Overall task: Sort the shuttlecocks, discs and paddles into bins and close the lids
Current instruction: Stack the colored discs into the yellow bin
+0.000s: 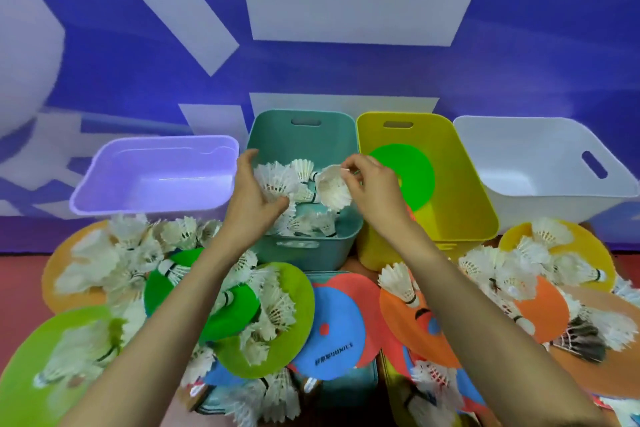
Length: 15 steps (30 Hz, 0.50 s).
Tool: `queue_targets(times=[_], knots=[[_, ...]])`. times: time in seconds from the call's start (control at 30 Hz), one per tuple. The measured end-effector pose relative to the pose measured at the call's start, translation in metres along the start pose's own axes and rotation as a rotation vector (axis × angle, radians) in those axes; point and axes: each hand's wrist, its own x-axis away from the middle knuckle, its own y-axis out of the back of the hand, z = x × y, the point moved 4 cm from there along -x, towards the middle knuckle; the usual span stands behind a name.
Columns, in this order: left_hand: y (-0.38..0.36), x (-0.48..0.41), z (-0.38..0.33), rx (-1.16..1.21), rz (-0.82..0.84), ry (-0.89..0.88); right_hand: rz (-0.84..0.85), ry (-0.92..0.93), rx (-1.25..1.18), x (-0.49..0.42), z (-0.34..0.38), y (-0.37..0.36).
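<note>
A purple bin (156, 177) stands farthest left on the red desk (20, 284) with nothing visible inside. In front of it a heap of white shuttlecocks (138, 253) spreads over an orange disc (59, 270) and a lime disc (20, 367) nearer the camera.

The left hand (252, 191) reaches into the teal bin (304, 135) at its left wall. Its fingers are straight, the thumb is spread, and its palm lies against a cluster of shuttlecocks (277, 180) inside. More binned shuttlecocks (304, 222) lie toward the near wall.

Below the bin, a blue disc (339, 322) with dark lettering lies flat between the two forearms.

The right hand (374, 187) is over the teal bin's right side, fingertips pinching the feather rim of a single shuttlecock (332, 189) that hangs just above the others.

The yellow bin (460, 184) touches the teal one and holds a green disc (412, 177) that leans against its inner left wall.

The white bin (540, 163) sits at the far right, tilted outward. In front of it a second heap of shuttlecocks (512, 274) covers a yellow disc (588, 246) and the orange discs beside it
</note>
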Motion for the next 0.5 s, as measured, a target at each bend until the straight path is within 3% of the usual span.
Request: queue_targets(times=[0.1,0.23,0.4,0.5], knots=[[-0.009,-0.027,0.019,-0.311,0.161,0.07,0.223,0.004,0.292,-0.024,-0.006,-0.032],[-0.026,-0.05,0.043,-0.496,0.351,0.161,0.598,0.002,0.641,-0.039,-0.019,-0.077],[-0.051,-0.081,0.065,-0.582,0.441,0.192,0.92,0.004,0.664,-0.034,-0.039,-0.114],[-0.063,-0.101,0.074,-0.657,0.483,0.202,1.008,0.004,0.694,-0.031,-0.049,-0.119]])
